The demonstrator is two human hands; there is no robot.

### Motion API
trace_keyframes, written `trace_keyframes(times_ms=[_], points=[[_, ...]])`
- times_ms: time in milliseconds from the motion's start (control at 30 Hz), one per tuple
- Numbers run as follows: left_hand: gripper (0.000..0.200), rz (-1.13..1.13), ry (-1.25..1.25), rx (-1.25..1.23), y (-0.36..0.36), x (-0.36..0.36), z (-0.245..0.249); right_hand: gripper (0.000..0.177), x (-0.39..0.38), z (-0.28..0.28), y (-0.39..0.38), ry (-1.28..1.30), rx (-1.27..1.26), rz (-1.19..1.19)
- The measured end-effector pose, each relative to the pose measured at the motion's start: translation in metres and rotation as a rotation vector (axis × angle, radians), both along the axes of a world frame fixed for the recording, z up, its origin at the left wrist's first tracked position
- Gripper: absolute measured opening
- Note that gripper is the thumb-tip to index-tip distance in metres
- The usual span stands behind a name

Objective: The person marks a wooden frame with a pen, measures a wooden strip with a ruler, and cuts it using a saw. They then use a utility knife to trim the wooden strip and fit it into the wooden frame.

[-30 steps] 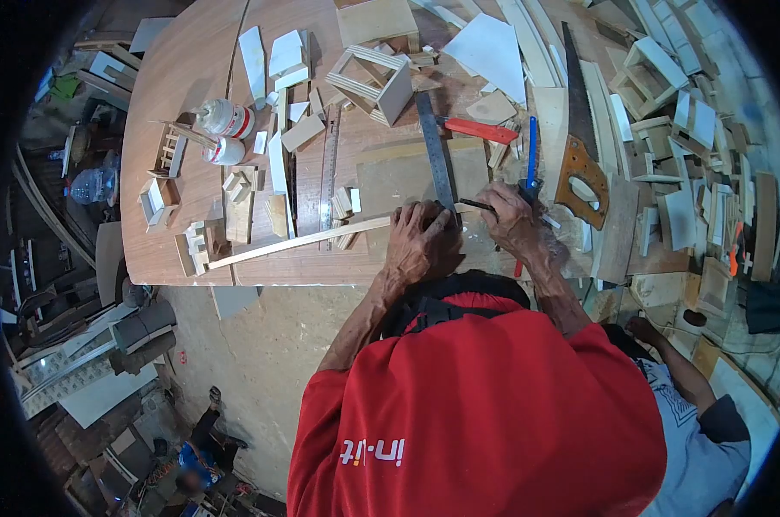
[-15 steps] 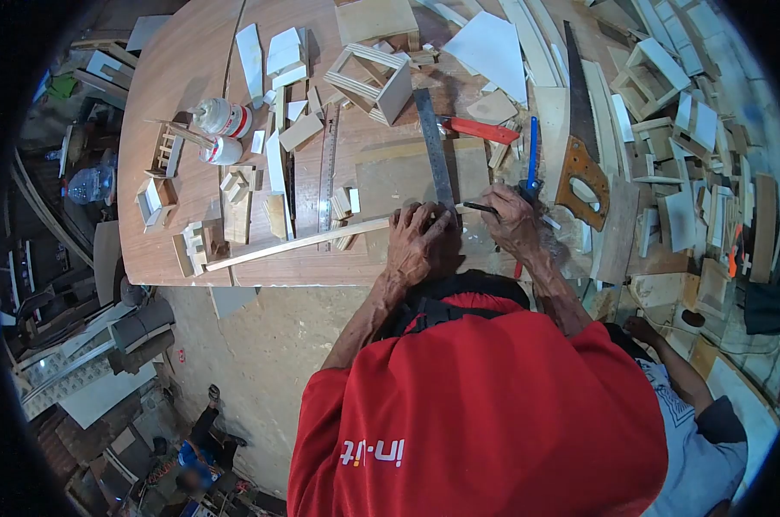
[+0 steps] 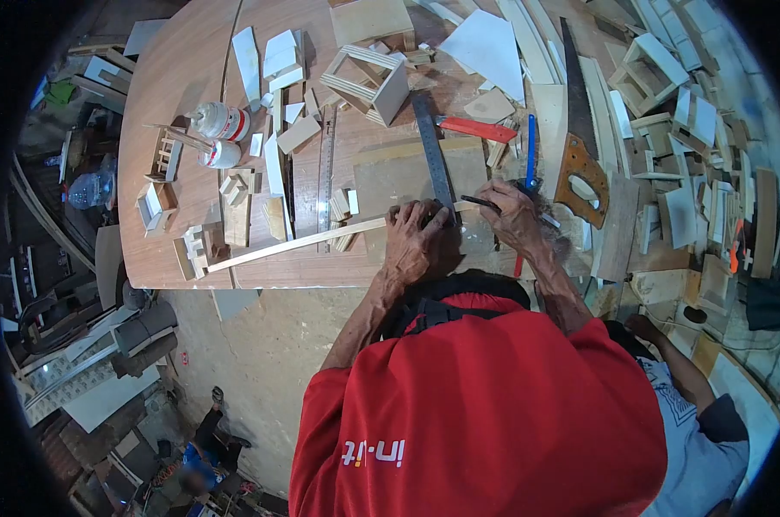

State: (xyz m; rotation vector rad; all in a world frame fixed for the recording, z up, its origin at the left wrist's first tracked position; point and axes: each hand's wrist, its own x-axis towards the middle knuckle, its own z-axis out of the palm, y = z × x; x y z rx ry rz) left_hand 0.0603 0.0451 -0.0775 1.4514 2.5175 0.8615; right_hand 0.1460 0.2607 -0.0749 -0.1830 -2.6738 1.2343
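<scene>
My left hand (image 3: 413, 239) presses down with bent fingers on a long thin wooden strip (image 3: 304, 243) near the front of the table. Its fingertips meet the lower end of a metal ruler (image 3: 432, 146), which lies across a flat board (image 3: 390, 178). My right hand (image 3: 514, 215) is closed around a dark pencil (image 3: 481, 202), its point beside the ruler's lower end. What lies under my left palm is hidden.
Beyond my hands are a red-handled cutter (image 3: 476, 129), a blue tool (image 3: 530, 151), a handsaw (image 3: 582, 181) and an open wooden frame (image 3: 366, 84). Glue bottles (image 3: 220, 121) stand left. Wood offcuts (image 3: 679, 207) crowd the right. Another person (image 3: 700, 431) is close on the right.
Both hands keep nearly the same place. The pencil has tilted slightly, and the whole view has shifted a little.
</scene>
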Motion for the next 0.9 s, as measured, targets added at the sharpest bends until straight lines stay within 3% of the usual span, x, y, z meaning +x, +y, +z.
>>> trace_keyframes(times_ms=[400, 467, 567, 800, 900], points=[[0.062, 0.013, 0.107, 0.008, 0.007, 0.005, 0.012, 0.014, 0.0, 0.002, -0.001, -0.062, -0.023, -0.033], [0.064, -0.009, 0.16, -0.101, 0.005, 0.007, 0.011, 0.015, -0.001, 0.004, 0.0, -0.052, -0.015, -0.029], [0.067, 0.018, 0.061, -0.086, 0.007, 0.011, 0.012, 0.015, -0.002, 0.005, 0.0, -0.08, -0.038, -0.023], [0.052, 0.041, 0.102, -0.103, 0.001, 0.006, -0.001, 0.017, -0.001, 0.001, 0.002, -0.103, -0.03, -0.01], [0.069, 0.01, 0.068, -0.016, 0.0, 0.006, -0.003, 0.018, -0.001, 0.001, 0.002, -0.107, -0.026, -0.013]])
